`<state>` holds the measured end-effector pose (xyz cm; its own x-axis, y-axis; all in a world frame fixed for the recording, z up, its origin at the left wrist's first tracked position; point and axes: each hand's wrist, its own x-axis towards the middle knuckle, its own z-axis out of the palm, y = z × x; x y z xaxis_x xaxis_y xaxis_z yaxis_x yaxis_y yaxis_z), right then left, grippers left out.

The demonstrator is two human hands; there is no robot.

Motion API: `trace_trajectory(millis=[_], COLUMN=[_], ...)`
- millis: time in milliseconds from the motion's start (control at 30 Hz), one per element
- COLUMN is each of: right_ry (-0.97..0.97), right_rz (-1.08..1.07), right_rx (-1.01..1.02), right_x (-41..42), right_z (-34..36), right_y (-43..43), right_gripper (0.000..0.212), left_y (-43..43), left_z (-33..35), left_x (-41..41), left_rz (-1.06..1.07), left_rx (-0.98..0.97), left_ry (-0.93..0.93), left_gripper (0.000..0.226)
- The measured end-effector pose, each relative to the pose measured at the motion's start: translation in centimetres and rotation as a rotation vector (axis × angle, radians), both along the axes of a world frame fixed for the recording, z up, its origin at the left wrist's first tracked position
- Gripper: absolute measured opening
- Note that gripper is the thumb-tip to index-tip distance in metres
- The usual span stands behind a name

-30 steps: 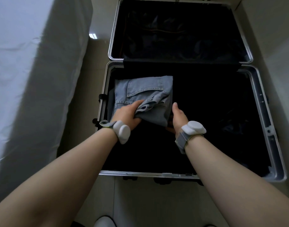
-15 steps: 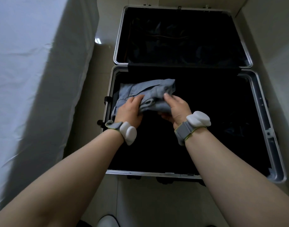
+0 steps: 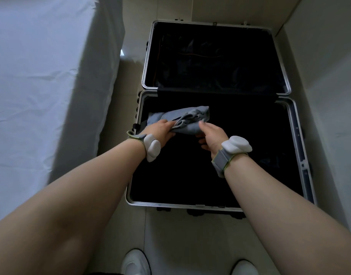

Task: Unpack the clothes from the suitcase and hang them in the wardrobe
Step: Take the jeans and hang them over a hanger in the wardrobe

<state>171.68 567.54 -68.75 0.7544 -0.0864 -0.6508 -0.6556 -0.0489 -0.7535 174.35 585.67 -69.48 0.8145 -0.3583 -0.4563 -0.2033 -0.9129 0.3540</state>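
- Bed (image 3: 41, 86): I see its white sheet along the left, just beside the suitcase.
- Left hand (image 3: 160, 131): the fingers curl round the near left edge of the denim garment (image 3: 190, 118).
- Denim garment: bunched, in the near half of the open suitcase (image 3: 170, 204), toward its left wall; I cannot tell whether it is lifted.
- Right hand (image 3: 212, 135): thumb above and fingers curled beneath, pinching the garment's right end.

Clothing: the denim garment (image 3: 190, 118) no longer lies flat with its pocket showing; it is now bunched into a narrow bundle in the suitcase (image 3: 297, 147).
Grip: the right hand (image 3: 211, 135) goes from beside the garment's edge to clasping its right end.
View: rises; white shoes (image 3: 136, 262) appear below.
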Motion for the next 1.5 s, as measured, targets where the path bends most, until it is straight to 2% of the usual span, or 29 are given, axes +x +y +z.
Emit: trace_trajectory(millis=[100,167,233,333,467,600,700,800,867,900,1000,1067,1233,1367,1500], right_ry=[-0.002,-0.020,0.020,0.135,0.174,0.065,-0.028,-0.111,-0.156,-0.181,-0.144,-0.101,-0.069,-0.075,-0.116], right_rz=[0.013,0.025,0.029,0.014,-0.032,-0.083,-0.075,-0.030,-0.055,-0.082,-0.116,-0.091,-0.012,-0.032,0.049], right_rx=[0.070,0.106,0.168,0.204,0.187,0.139,0.109,0.024,0.028,0.053,0.113,0.140,0.209,0.265,0.236], right_x=[-0.1,-0.3,-0.3,0.6,0.9,-0.3,-0.8,-1.2,-1.3,-1.3,-1.7,-2.1,-3.1,-4.0,-5.4], right_z=[1.3,2.9,4.2,4.6,3.5,-0.2,-1.6,-1.8,-1.0,-0.1,5.1,7.2,15.1,23.6,32.8], right_y=[0.1,0.7,1.3,1.8,2.1,2.6,2.6,2.0,1.8,1.8,2.3,2.6,3.9,4.7,4.3], right_gripper=[0.038,0.039,0.042,0.058,0.041,0.032,0.011,0.019,0.014,0.009,0.043,0.057,0.060,0.053,0.041], left_y=[0.4,0.5,0.4,0.2,-0.3,-0.5,-0.8,-1.2,-1.5,-1.5,-0.9,-0.5,-0.4,-0.4,1.0], left_z=[1.6,3.2,4.5,5.0,4.0,0.7,-1.6,-2.0,-0.9,0.0,4.6,6.9,15.2,24.2,33.6], left_x=[-0.1,0.2,0.6,1.2,0.9,-1.6,-2.3,-2.1,-1.9,-1.9,-2.1,-2.1,-2.8,-3.8,-5.8], left_rz=[0.115,0.159,0.141,0.027,-0.022,0.064,0.258,0.373,0.394,0.412,0.497,0.537,0.515,0.423,0.360], left_rx=[-0.101,-0.104,-0.054,0.051,0.083,-0.118,-0.233,-0.253,-0.262,-0.263,-0.267,-0.301,-0.383,-0.552,-0.766], left_ry=[-0.168,-0.188,-0.113,0.039,0.064,0.069,0.016,-0.052,-0.139,-0.191,-0.239,-0.269,-0.207,0.011,0.207], left_gripper=[0.045,0.045,0.045,0.044,0.040,0.060,0.039,0.024,0.020,0.019,0.022,0.020,0.019,0.013,0.029])
